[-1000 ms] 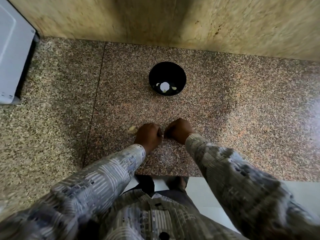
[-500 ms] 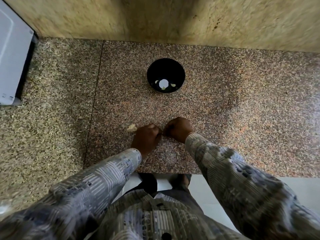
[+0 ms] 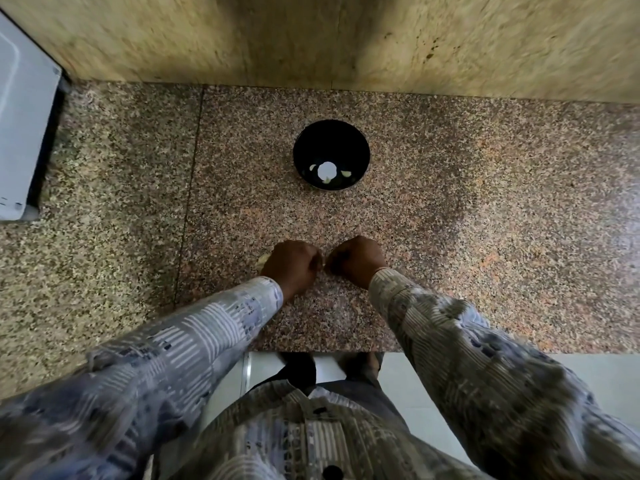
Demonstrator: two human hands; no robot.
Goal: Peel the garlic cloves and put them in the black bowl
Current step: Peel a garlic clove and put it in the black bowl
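- The small pale garlic clove [image 3: 322, 266] shows only as a sliver in the gap where the two hands meet, low over the near middle of the tabletop.
- My view of the left hand [image 3: 292, 266] is knuckles-up. Its fingers are curled tight toward the garlic clove, with the tips hidden underneath.
- The right hand [image 3: 356, 259] mirrors it, with fingers curled in and closing on the same clove from the other side.
- A pale, papery scrap of garlic skin [image 3: 262, 260] peeks out just beside the left hand's outer edge, lying on the stone.
- The round black bowl [image 3: 330, 136] stands well apart from the hands, farther back and nearly straight ahead of them.
- In the bowl I see a few pale peeled cloves [image 3: 346, 173] around a round white patch [image 3: 326, 170].
- Everything sits on a speckled brown granite tabletop [image 3: 467, 220], which is backed by a beige stone wall [image 3: 346, 39].
- A white appliance [image 3: 17, 133] sits at the far left edge.
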